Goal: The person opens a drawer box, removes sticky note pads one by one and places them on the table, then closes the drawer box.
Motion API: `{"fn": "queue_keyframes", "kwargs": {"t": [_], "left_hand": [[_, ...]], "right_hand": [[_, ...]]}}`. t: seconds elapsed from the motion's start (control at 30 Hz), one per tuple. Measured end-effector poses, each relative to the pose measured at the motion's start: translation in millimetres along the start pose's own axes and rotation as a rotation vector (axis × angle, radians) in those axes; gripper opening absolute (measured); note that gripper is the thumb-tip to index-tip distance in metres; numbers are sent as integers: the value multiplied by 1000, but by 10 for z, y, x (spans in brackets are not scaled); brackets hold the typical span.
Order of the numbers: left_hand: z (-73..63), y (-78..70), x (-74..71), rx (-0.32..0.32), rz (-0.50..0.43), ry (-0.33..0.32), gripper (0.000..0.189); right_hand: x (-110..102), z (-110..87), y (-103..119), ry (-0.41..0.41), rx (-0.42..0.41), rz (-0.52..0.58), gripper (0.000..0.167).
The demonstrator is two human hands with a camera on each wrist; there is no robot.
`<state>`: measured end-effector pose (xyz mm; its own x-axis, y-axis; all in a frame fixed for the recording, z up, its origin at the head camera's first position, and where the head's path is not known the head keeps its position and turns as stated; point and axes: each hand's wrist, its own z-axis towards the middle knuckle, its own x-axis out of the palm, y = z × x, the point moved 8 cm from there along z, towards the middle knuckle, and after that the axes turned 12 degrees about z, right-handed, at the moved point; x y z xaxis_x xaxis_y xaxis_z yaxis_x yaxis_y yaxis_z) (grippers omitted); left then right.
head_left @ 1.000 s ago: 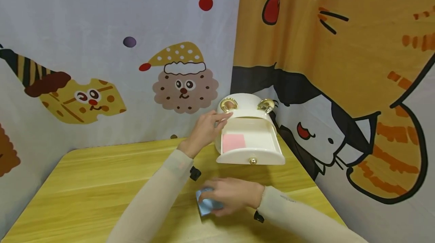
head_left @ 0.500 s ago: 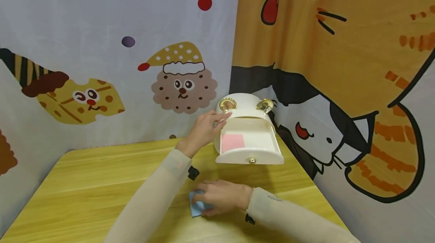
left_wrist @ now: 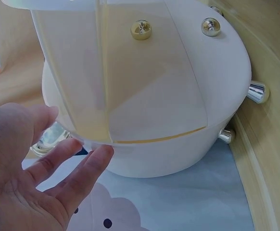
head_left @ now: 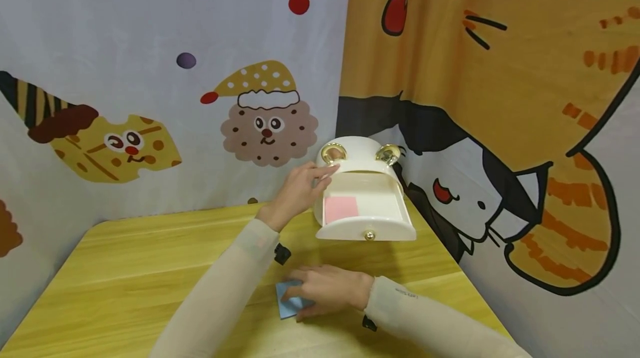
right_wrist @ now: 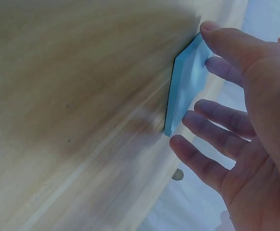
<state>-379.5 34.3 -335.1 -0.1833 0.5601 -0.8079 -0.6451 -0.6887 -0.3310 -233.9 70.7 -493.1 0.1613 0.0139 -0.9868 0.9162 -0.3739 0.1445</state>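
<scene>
A blue sticky note pad lies flat on the wooden table. Over it hovers my right hand, fingers loosely bent and spread; in the right wrist view the thumb tip is at one end of the pad and the other fingertips are beside it. Farther back stands a white storage box with two gold ear-like rings and its drawer pulled out. A pink sticky note pad lies in the drawer's left part. My left hand is at the box's left side, fingertips right at its edge.
The wooden table reaches out to the left. Cartoon-printed curtains hang behind it and on the right. The drawer front carries a small gold knob, and short metallic feet hold up the box.
My right hand has shifted left with the blue sticky note pad, then its fingers have loosened over the pad. The left hand, box and pink pad have stayed in place.
</scene>
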Motion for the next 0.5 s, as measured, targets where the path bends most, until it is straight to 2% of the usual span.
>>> {"fn": "queue_keyframes", "kwargs": {"t": [0.33,0.5], "left_hand": [[-16,-12,-9,18,-2,-9,41],[-16,-4,11,8,-6,2,42]], "right_hand": [[-65,-88,8,-32,-21,4,49],[-120,-132,23,-48,-22,16,50]]}}
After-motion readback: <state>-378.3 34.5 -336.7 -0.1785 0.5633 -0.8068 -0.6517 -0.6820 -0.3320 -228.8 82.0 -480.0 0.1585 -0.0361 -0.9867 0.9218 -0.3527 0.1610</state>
